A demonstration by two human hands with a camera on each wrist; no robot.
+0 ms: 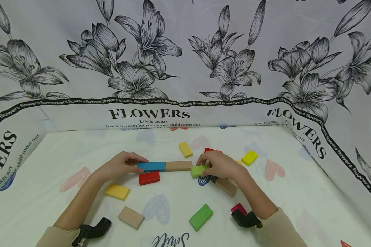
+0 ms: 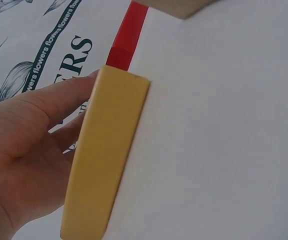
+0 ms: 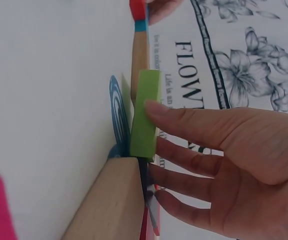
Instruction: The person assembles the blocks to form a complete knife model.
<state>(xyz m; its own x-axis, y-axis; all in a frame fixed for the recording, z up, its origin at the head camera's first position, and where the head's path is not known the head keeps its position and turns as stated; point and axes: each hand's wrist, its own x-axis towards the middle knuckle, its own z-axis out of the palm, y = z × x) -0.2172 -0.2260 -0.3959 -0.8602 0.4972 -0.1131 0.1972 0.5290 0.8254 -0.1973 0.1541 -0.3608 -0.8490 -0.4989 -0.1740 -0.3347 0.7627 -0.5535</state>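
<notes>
A blue wooden block [image 1: 152,167] and a plain wood block [image 1: 178,166] lie end to end in a row on the bed-like white cloth. My left hand [image 1: 123,165] holds the blue block's left end between thumb and fingers; in the left wrist view a yellow block [image 2: 104,155] hides its fingertips. Between thumb and fingers my right hand [image 1: 221,166] pinches a light green block [image 3: 146,117], close to the row's right end. Just in front of the blue block sits a red block [image 1: 149,178].
Nearer me lie a yellow block [image 1: 117,191], a plain wood block [image 1: 131,217], a green block [image 1: 201,217] and a crimson block [image 1: 239,208]. Another wood block [image 1: 226,187] is under the right wrist. Yellow blocks [image 1: 185,150] and a partly hidden red block [image 1: 212,150] lie farther back.
</notes>
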